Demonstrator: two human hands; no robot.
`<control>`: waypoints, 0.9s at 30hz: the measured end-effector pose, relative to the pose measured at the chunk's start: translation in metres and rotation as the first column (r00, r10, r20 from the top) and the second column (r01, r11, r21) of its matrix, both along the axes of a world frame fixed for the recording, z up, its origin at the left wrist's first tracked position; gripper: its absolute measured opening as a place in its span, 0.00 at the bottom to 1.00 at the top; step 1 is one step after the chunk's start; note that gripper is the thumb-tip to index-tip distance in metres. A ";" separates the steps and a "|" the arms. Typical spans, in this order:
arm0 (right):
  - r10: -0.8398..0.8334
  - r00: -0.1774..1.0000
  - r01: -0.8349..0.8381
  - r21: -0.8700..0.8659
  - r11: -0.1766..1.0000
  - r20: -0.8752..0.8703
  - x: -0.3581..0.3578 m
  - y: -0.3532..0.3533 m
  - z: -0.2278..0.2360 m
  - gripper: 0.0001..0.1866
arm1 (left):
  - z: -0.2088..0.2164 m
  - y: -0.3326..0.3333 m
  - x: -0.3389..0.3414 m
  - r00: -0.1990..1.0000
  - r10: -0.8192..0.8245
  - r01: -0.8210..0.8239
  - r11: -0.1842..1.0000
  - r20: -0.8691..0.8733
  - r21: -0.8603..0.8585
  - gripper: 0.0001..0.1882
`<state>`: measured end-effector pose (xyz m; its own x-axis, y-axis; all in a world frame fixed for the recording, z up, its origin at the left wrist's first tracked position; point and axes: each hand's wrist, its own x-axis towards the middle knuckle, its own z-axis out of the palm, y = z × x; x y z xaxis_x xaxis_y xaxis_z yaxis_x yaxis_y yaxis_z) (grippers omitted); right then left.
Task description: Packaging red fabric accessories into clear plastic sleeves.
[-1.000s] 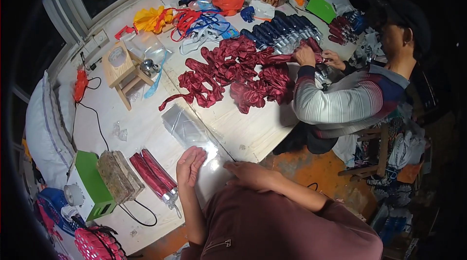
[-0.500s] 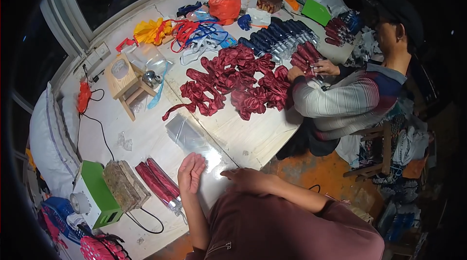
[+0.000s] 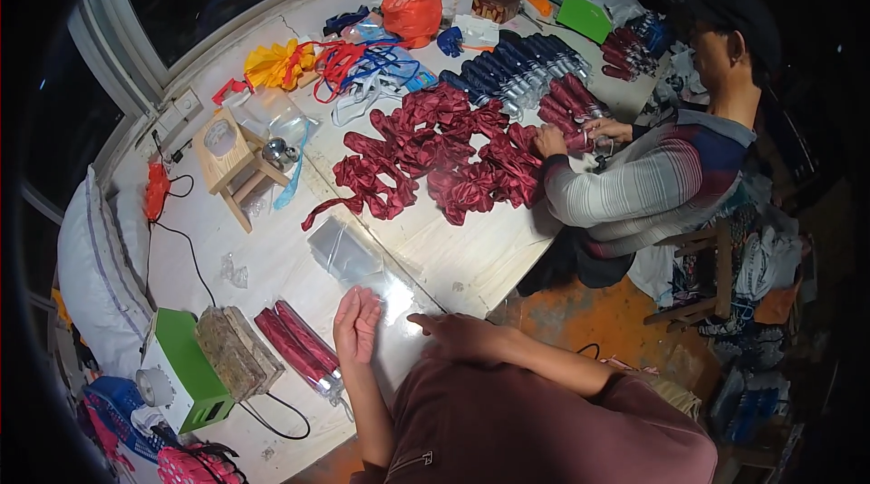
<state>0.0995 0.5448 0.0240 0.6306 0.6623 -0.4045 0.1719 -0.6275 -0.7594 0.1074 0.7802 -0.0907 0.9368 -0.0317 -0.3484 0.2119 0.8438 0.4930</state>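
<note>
My left hand point(image 3: 357, 324) is palm up over the table's near edge, fingers loosely bent, with nothing visible in it. To its right, my right hand point(image 3: 460, 336) reaches in with the index finger stretched out toward the left. Between them is a glossy, glaring patch; I cannot tell whether clear film lies there. Just beyond my left hand lies a stack of clear plastic sleeves point(image 3: 343, 251). Left of that hand, two dark red folded umbrellas point(image 3: 294, 345) lie side by side in clear wrapping.
A heap of dark red fabric covers point(image 3: 453, 153) fills the middle, with navy folded umbrellas point(image 3: 521, 72) behind. At the right a co-worker point(image 3: 634, 167) handles dark red umbrellas. Left stand a green-and-white machine point(image 3: 186, 375), a stone-like block point(image 3: 231, 353) and a wooden stand point(image 3: 227, 162).
The view has shifted slightly. My two hands keep nearly the same pose and place. The co-worker's hands stay at the dark red umbrellas.
</note>
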 end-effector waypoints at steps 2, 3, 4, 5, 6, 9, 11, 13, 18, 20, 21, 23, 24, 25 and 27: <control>-0.017 1.000 0.017 0.004 1.000 -0.025 0.000 0.000 0.001 0.34 | 0.000 -0.001 0.000 1.000 0.005 -0.005 1.000 0.006 -0.007 0.15; -0.018 0.999 0.018 0.006 1.000 -0.026 0.000 0.000 0.000 0.34 | 0.000 -0.001 0.000 1.000 0.003 -0.003 1.000 0.005 -0.005 0.15; -0.007 1.000 0.007 0.005 1.000 -0.018 0.000 0.000 -0.002 0.34 | -0.001 -0.001 0.000 1.000 0.004 -0.004 1.000 0.003 -0.001 0.15; 0.005 1.000 -0.005 0.004 1.000 -0.010 0.000 -0.001 -0.005 0.33 | -0.001 -0.001 0.000 1.000 0.004 -0.004 1.000 0.001 0.004 0.15; 0.018 1.000 -0.018 0.003 1.000 -0.001 0.000 -0.001 -0.008 0.33 | -0.001 -0.002 0.000 1.000 0.005 -0.005 1.000 -0.001 0.009 0.15; 0.043 0.999 -0.043 -0.001 0.999 0.019 0.001 -0.001 -0.015 0.32 | 0.002 -0.003 0.000 1.000 0.010 -0.010 1.000 -0.008 0.015 0.15; 0.068 0.997 -0.068 -0.013 0.998 0.043 0.000 -0.002 -0.021 0.31 | 0.006 -0.006 0.000 1.000 0.018 -0.018 1.000 -0.017 0.014 0.14; 0.081 0.995 -0.080 -0.018 0.997 0.056 0.000 -0.002 -0.024 0.31 | 0.007 -0.005 0.000 1.000 0.022 -0.022 1.000 -0.020 0.015 0.14; 0.082 0.994 -0.082 0.004 0.997 0.078 0.001 -0.003 -0.031 0.30 | 0.002 -0.004 0.000 1.000 -0.015 0.014 0.999 0.003 0.028 0.15; 0.092 0.994 -0.092 -0.006 0.996 0.059 0.002 -0.002 -0.034 0.31 | 0.002 -0.005 0.000 1.000 -0.017 0.017 1.000 0.002 0.024 0.15; 0.097 0.994 -0.096 -0.010 0.995 0.050 0.002 -0.002 -0.035 0.32 | 0.002 -0.006 0.000 1.000 -0.019 0.019 1.000 0.002 0.021 0.15; 0.100 0.994 -0.099 -0.013 0.995 0.040 0.002 -0.003 -0.037 0.32 | 0.003 -0.007 0.000 1.000 -0.022 0.022 1.000 0.001 0.021 0.15; 0.094 0.994 -0.094 0.001 0.996 0.053 0.002 -0.003 -0.038 0.32 | 0.003 -0.007 0.000 1.000 -0.022 0.022 0.999 -0.002 0.024 0.15; 0.088 0.994 -0.089 0.016 0.996 0.065 0.001 -0.004 -0.039 0.32 | 0.003 -0.007 0.000 1.000 -0.022 0.022 0.999 -0.005 0.026 0.15; 0.075 0.993 -0.079 0.044 0.996 0.091 0.000 -0.005 -0.041 0.32 | 0.003 -0.008 0.001 1.000 -0.022 0.022 0.999 -0.012 0.030 0.15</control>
